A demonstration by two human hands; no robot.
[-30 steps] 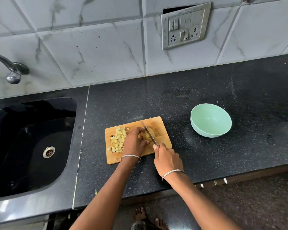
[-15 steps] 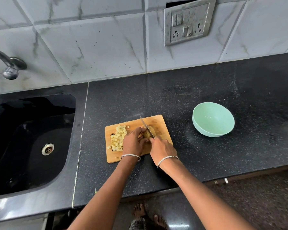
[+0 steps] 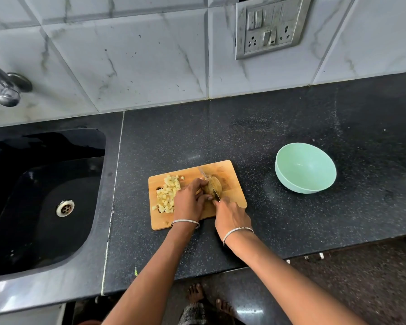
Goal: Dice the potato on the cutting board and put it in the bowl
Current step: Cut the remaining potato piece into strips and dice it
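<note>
A wooden cutting board (image 3: 232, 184) lies on the black counter. A pile of pale potato dice (image 3: 167, 195) covers its left part. A potato piece (image 3: 213, 186) sits mid-board. My left hand (image 3: 189, 201) holds that piece with curled fingers. My right hand (image 3: 231, 215) grips the handle of a knife (image 3: 206, 180), and the blade runs across the potato piece with its tip pointing away from me. The mint-green bowl (image 3: 305, 168) stands to the right of the board, with nothing visible inside.
A black sink (image 3: 42, 198) with a steel drain lies left of the board, under a tap (image 3: 7, 86). A switch and socket plate (image 3: 268, 25) hangs on the tiled wall. The counter's front edge runs just behind my wrists; bare feet show below.
My right hand has moved forward onto the board and brought the knife blade further across the potato piece. My left hand stays on the piece.
</note>
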